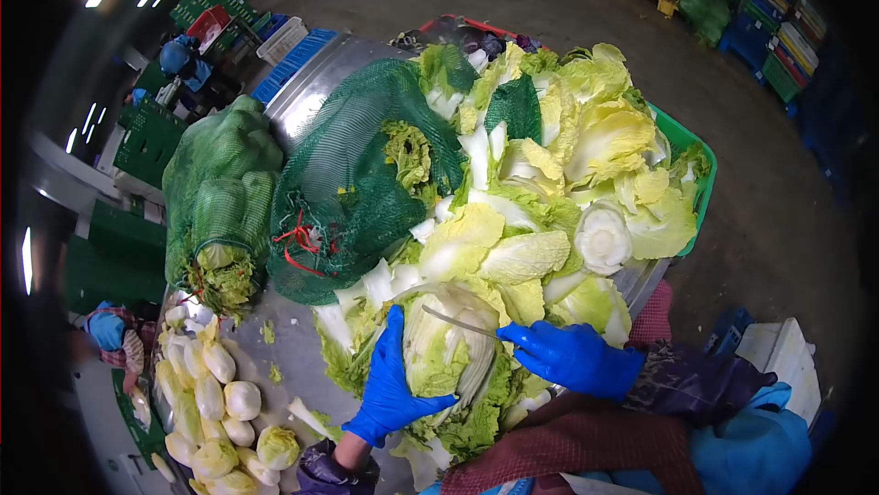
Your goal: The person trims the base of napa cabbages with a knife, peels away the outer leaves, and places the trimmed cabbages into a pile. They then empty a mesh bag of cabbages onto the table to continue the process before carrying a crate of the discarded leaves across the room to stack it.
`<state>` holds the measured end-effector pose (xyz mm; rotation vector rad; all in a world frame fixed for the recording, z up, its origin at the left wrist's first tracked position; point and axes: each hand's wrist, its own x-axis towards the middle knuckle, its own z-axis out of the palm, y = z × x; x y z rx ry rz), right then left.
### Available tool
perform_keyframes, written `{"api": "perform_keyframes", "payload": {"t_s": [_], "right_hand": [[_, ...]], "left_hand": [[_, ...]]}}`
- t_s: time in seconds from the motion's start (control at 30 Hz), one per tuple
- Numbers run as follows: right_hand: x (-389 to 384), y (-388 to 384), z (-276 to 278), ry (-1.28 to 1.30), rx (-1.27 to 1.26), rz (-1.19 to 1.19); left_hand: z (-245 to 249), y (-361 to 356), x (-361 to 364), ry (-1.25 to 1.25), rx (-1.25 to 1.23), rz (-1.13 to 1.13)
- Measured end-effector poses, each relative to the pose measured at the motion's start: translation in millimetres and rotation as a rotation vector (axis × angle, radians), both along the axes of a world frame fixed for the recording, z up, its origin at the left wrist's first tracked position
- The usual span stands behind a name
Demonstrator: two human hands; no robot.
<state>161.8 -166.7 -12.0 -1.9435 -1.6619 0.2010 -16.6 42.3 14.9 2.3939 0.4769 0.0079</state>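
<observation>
My left hand (396,385), in a blue glove, grips the side of a napa cabbage (438,339), thumb and fingers spread around it. My right hand (572,356), gloved the same way, is closed around a knife (458,322) whose thin blade lies across the top of the cabbage; the handle is hidden in my fist. Loose yellow-green outer leaves (499,243) are heaped around and beyond the cabbage. A cut stem end (602,239) shows among them on the right.
Trimmed pale cabbages (211,399) lie at the left of the metal table (265,358). Behind them stands a full green mesh sack (224,193), beside a slack green net (343,174) with red string. A green crate (703,184) edges the leaf pile. Co-workers (179,60) are at the far left.
</observation>
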Motion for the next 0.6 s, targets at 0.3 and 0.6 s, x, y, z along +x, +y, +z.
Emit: {"api": "perform_keyframes", "payload": {"t_s": [0.3, 0.6], "right_hand": [[7, 29, -31, -0.202, -0.222, -0.092], [32, 47, -25, 0.091, -0.521, -0.074]], "left_hand": [[-5, -2, 3, 0.054, -0.025, 0.044], [-3, -56, 24, 0.188, 0.345, 0.269]]}}
